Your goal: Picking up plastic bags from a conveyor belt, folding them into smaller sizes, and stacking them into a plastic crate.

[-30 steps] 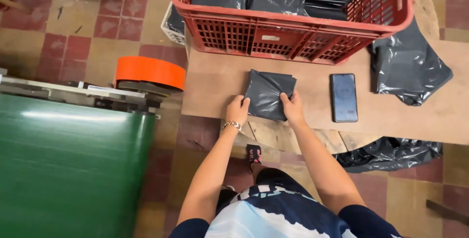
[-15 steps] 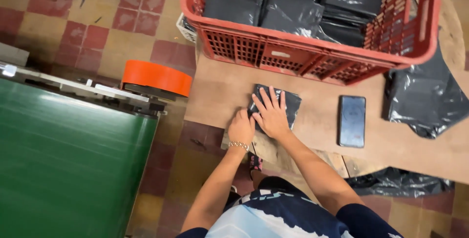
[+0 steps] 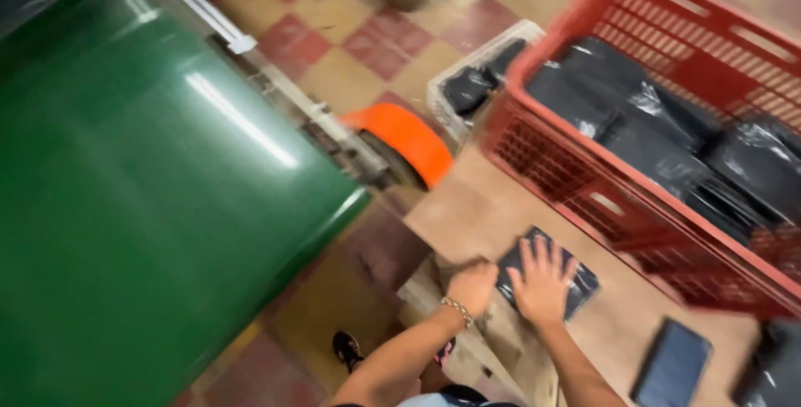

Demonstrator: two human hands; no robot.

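Note:
A small folded dark grey plastic package (image 3: 584, 278) lies on the brown table (image 3: 476, 207) near its front edge. My right hand (image 3: 542, 282) presses flat on top of it with fingers spread. My left hand (image 3: 473, 286), a bracelet on its wrist, is curled at the package's left edge by the table corner. The view is blurred and tilted.
A red plastic crate (image 3: 634, 198) full of dark packages stands behind the hands. A dark phone (image 3: 672, 363) lies to the right on the table. A large green roll (image 3: 142, 198) with an orange end disc (image 3: 405, 136) fills the left. A white bin (image 3: 480, 73) sits on the tiled floor.
The camera has swung left and tilted, so the green roll now fills the left side. My hands stay on the package, the right one flatter on top of it.

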